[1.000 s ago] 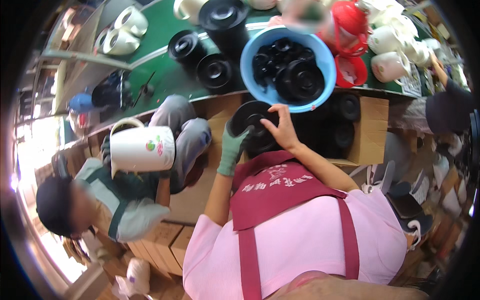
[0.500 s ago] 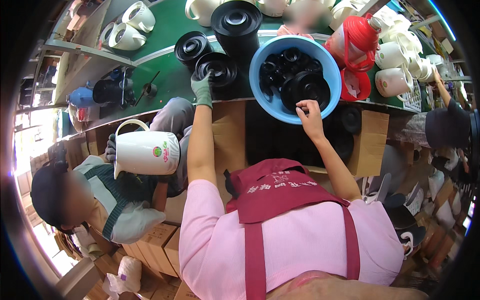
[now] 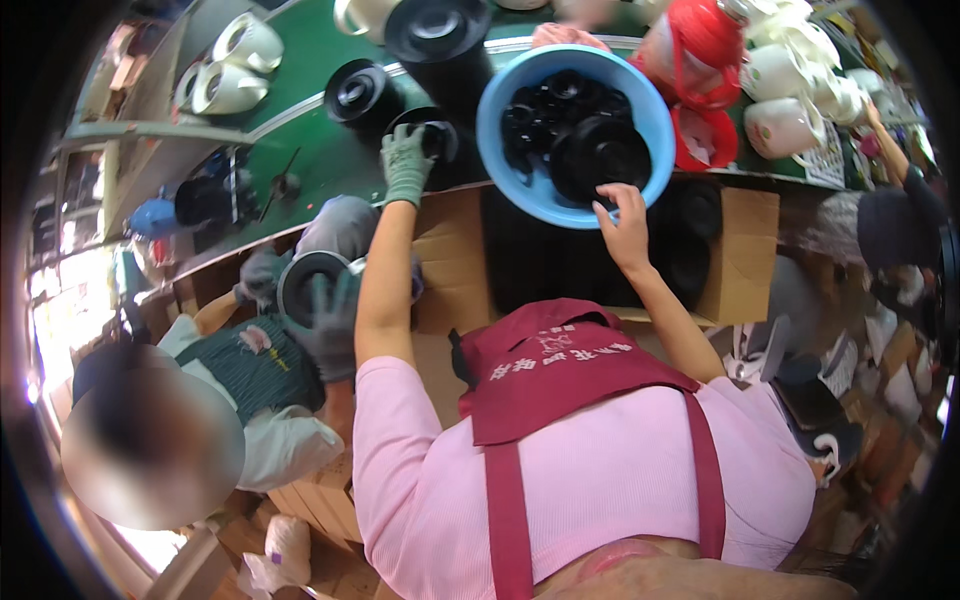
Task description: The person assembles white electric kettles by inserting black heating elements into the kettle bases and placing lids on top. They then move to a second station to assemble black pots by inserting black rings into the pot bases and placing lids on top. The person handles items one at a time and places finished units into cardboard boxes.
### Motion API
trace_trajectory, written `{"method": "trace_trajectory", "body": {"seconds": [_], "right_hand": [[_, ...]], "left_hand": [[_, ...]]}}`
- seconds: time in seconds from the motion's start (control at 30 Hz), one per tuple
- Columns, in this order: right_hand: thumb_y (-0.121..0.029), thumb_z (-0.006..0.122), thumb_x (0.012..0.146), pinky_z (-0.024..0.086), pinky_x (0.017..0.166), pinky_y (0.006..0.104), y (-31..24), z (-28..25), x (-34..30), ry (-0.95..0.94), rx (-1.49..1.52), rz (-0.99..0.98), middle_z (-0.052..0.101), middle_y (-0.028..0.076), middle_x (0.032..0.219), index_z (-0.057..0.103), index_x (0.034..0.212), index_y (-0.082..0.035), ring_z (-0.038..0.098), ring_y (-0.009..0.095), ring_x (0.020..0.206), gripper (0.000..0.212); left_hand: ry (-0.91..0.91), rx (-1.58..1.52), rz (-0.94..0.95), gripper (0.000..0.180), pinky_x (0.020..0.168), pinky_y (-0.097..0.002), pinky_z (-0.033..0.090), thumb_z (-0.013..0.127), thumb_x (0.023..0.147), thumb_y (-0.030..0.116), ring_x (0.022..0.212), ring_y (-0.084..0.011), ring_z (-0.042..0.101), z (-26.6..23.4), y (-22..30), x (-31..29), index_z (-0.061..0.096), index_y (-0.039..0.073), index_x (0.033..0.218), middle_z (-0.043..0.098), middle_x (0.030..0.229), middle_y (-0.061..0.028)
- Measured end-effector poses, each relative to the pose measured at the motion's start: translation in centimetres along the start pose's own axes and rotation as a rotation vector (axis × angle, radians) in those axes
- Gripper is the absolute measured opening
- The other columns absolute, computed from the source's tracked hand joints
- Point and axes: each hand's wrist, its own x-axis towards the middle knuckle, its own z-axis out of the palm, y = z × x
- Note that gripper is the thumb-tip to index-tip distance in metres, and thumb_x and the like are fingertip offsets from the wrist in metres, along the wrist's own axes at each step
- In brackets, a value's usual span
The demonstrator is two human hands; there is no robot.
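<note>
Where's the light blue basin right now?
In the head view, the light blue basin is at upper centre on the green workbench, left of the red bin, the right hand at its near rim.

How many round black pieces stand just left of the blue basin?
3: tall piece at back, shorter piece left, front piece partly covered by the left hand. Others may be hidden.

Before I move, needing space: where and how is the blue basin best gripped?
I'd probably grip the blue basin by opposite sides of its round rim, coming from the near side: it rings the black parts and sits at the front of the green bench.
</note>
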Motion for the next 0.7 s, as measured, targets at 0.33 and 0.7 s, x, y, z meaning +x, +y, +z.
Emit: {"method": "trace_trajectory", "body": {"seconds": [0.33,0.7], "right_hand": [[-0.018,0.075,0.08,0.041,0.083,0.0385,3.9,2.2,1.6,0.068,-0.564,-0.227,0.061,0.0,0.093,0.072,0.097,-0.017,0.055,0.023,0.095,0.017],[-0.019,0.062,0.093,0.045,0.096,0.0427,-1.2,11.6,4.7,-0.239,0.237,-0.049,0.06,0.014,0.117,0.069,0.102,-0.006,0.056,0.035,0.111,0.018]], "left_hand": [[0.329,-0.261,-0.045,0.068,0.098,-0.0497,0.046,0.085,0.071,0.034,0.117,-0.0409,0.053,-3.8,6.8,-2.3,0.059,0.011,0.129,0.054,0.128,-0.0189],[0.14,-1.756,-0.689,0.034,0.081,-0.0271,0.055,0.066,0.094,0.014,0.102,-0.0168,0.064,-1.2,9.3,-19.4,0.06,0.002,0.125,0.066,0.113,-0.0079]]}}
